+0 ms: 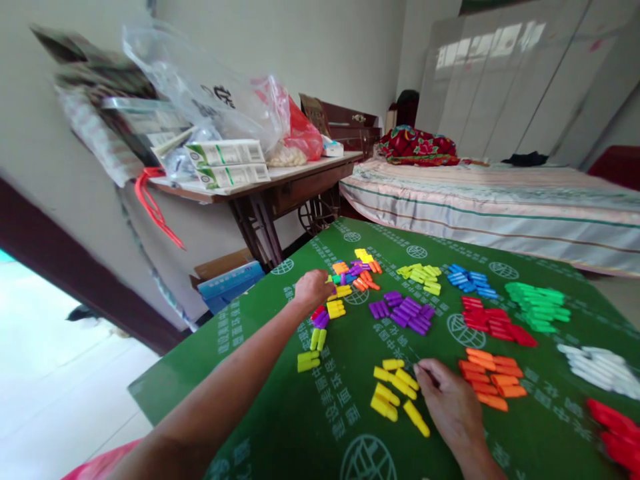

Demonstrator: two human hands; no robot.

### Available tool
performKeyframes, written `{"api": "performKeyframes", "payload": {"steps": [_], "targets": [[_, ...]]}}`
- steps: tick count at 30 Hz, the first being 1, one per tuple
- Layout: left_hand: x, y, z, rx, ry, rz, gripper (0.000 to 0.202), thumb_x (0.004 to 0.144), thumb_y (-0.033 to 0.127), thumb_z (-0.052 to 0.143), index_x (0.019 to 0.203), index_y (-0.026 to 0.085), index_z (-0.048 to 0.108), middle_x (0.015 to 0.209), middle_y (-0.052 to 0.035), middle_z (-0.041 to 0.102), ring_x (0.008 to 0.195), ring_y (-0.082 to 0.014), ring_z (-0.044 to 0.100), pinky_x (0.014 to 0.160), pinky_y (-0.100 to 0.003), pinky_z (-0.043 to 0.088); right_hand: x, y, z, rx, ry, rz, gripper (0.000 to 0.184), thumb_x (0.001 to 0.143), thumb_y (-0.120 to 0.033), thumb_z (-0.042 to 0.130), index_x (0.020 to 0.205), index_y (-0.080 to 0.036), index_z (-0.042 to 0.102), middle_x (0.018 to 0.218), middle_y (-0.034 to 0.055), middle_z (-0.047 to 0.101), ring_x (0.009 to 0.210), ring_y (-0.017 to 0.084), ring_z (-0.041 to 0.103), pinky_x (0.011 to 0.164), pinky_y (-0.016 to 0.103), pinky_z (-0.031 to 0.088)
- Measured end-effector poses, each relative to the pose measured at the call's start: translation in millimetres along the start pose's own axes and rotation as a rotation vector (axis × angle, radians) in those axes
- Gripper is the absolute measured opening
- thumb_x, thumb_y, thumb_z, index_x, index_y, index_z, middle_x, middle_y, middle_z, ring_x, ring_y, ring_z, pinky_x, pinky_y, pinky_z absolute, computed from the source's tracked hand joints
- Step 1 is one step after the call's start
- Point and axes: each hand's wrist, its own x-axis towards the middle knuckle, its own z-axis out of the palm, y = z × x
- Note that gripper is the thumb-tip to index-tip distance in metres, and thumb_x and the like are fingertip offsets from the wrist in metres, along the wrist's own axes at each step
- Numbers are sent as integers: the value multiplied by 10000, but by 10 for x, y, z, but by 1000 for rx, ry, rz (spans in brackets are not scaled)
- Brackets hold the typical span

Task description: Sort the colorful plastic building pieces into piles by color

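On the green counter [500, 440] I see sorted heaps: purple pieces [407, 312] mid-counter, orange pieces [490, 381] to the right, with a bed [490, 200] beyond the far edge. My left hand [313, 288] reaches far left, its grip curled over the mixed pile [353, 277] of short, bright plastic pieces. My right hand [453, 408], near, rests with fingertips pressed together touching the yellow pieces [397, 395]; whether they pinch one I cannot tell.

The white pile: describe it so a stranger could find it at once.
Start at the green table and go to its right edge. The white pile lies there, between the green pile beyond it and a red pile nearer the camera. It is the only group of white pieces.
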Motion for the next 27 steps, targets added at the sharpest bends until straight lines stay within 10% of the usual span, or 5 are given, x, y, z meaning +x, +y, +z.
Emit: {"api": "performKeyframes", "payload": {"steps": [18, 27], "targets": [[192, 44, -13, 3, -105, -24, 226, 668, 313, 581, 826, 187, 681, 833, -66, 690, 757, -196, 637, 583, -234, 447, 11, -90, -45, -2, -26, 9, 299, 830, -434, 414, 819, -271, 664, 786, 3, 725, 739, 198, 657, 632, 266, 408], [-81, 702, 193, -104, -114, 368, 160, 694, 283, 562, 756, 196, 681, 738, -9, 668, 708, -150, 593, 600, -222, 409, 11, -78, -32, -36, 4, -13, 292, 839, -437, 420, 815, -279, 664, 742, -9, 719, 712, 187, 654, 606, 253, 400]]}}
